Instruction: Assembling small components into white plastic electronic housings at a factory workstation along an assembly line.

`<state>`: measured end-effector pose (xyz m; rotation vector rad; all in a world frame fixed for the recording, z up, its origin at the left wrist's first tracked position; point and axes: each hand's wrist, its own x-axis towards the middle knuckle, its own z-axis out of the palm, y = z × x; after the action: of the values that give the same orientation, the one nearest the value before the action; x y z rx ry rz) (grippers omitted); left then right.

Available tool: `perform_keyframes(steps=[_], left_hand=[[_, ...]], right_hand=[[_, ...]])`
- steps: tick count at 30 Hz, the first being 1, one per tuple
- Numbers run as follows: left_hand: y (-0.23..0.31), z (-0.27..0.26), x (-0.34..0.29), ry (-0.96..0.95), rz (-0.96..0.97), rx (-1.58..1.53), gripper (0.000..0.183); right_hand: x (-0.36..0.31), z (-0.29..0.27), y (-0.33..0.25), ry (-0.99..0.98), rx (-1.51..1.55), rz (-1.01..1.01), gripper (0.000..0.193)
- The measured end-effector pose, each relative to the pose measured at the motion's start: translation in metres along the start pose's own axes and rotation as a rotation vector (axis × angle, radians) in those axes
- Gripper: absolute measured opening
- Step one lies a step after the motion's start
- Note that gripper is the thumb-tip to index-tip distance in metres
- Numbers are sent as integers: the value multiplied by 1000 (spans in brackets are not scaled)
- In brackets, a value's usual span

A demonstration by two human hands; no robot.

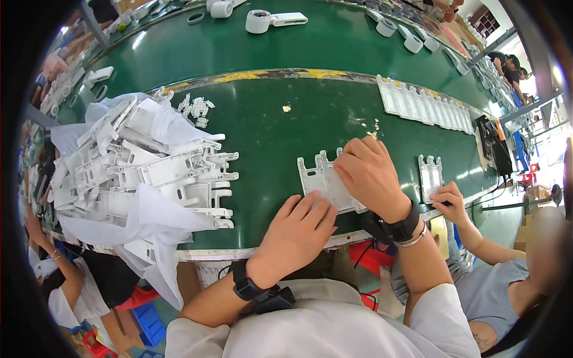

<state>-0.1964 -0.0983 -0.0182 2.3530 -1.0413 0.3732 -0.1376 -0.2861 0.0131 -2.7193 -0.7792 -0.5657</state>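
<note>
A few white plastic panels [327, 180] with hooked prongs on their far edge lie side by side on the green table in front of me. The fingers of my left hand [301, 232] are stretched out, their tips resting on the near left edge of these panels. Over the far right part of the panels, my right hand [370, 176] is pinched with its fingertips pointing down. Whatever the pinch may hold is hidden by the fingers.
To the left, a big heap of similar white panels [167, 170] lies on white wrapping sheet [158, 212]. Small white pieces [196, 109] sit behind it. A row of panels [421, 106] stands at the back right. A co-worker's hand [450, 203] touches another panel [430, 176]. Beyond the striped tape [256, 75] lie white handheld fans [262, 22].
</note>
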Motion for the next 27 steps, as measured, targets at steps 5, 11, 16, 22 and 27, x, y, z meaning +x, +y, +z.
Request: perform_keyframes(steps=[5, 11, 16, 22, 27], left_hand=[[-4, 2, 1, 4, -4, -4, 34], [-4, 2, 2, 4, 4, 3, 35], [0, -13, -4, 34, -41, 13, 35], [-6, -148, 23, -61, 40, 296, 21], [-101, -177, 94, -363, -154, 683, 17]], right_hand=[[2, 3, 4, -107, -104, -61, 4], [-2, -6, -15, -263, -299, -106, 10], [-10, -9, -12, -145, 19, -7, 16], [-47, -43, -24, 110, 342, 288, 22], [-61, -36, -21, 90, 435, 250, 17]])
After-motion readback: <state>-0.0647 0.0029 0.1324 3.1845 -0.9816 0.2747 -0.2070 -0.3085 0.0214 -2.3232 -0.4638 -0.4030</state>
